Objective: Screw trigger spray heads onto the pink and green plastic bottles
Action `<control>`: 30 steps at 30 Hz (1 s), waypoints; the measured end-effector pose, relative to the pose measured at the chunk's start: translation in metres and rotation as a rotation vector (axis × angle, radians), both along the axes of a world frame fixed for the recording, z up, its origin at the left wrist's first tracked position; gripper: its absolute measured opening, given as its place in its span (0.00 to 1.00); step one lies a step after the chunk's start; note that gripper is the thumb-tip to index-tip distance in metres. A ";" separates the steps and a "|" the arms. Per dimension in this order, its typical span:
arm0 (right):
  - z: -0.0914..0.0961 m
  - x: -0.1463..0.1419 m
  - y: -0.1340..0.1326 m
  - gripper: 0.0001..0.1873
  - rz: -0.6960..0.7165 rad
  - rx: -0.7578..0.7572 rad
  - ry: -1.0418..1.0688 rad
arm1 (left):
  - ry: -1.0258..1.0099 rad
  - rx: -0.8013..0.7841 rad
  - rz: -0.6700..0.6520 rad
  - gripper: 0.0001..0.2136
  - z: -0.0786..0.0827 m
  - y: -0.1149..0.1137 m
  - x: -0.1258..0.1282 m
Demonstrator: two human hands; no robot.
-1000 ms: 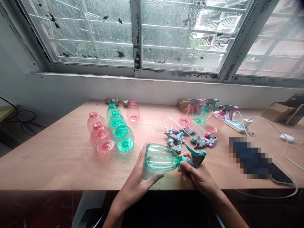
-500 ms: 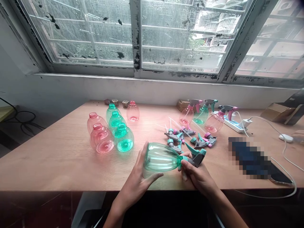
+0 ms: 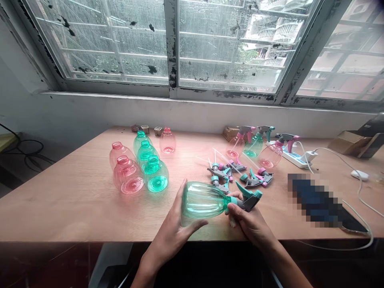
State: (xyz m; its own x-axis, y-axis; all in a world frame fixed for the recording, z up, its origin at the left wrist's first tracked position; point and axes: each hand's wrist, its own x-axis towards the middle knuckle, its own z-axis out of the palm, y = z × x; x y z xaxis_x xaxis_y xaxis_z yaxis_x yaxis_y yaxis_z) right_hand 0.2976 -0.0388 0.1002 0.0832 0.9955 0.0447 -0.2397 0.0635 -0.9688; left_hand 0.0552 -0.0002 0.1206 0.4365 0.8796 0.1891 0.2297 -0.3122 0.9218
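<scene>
A clear green spray bottle (image 3: 204, 200) lies sideways between my hands above the table's front edge. My left hand (image 3: 177, 224) cups its wide base, thumb along the lower side. At the neck, the fingers of my right hand (image 3: 244, 216) pinch the teal collar of the grey-and-teal trigger sprayer (image 3: 250, 198), which sits on the bottle's mouth. Whether the thread is fully seated I cannot tell. Just beyond lie several loose trigger sprayers (image 3: 222, 174) with teal or pink collars and thin white tubes.
Open-necked green bottles (image 3: 156, 176) and pink bottles (image 3: 127, 176) stand to the left. Three bottles with sprayers, one a pink spray bottle (image 3: 271, 154), stand at the back right. A power strip (image 3: 295, 158), white cables and a partly blurred phone (image 3: 354, 220) lie on the right.
The sprayer in my right hand has shifted very slightly right and turned a little. My grip on the bottle stays. A hand at the far right edge has mostly left view.
</scene>
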 end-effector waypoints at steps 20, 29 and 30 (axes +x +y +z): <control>-0.004 -0.002 0.001 0.17 0.015 0.023 0.066 | 0.017 0.015 -0.003 0.43 -0.005 0.001 -0.002; -0.007 0.000 0.001 0.17 0.003 0.038 0.078 | -0.002 0.021 -0.007 0.44 -0.008 0.000 -0.002; -0.006 0.000 0.001 0.17 0.005 0.034 0.070 | -0.003 0.008 -0.006 0.46 -0.007 -0.001 -0.002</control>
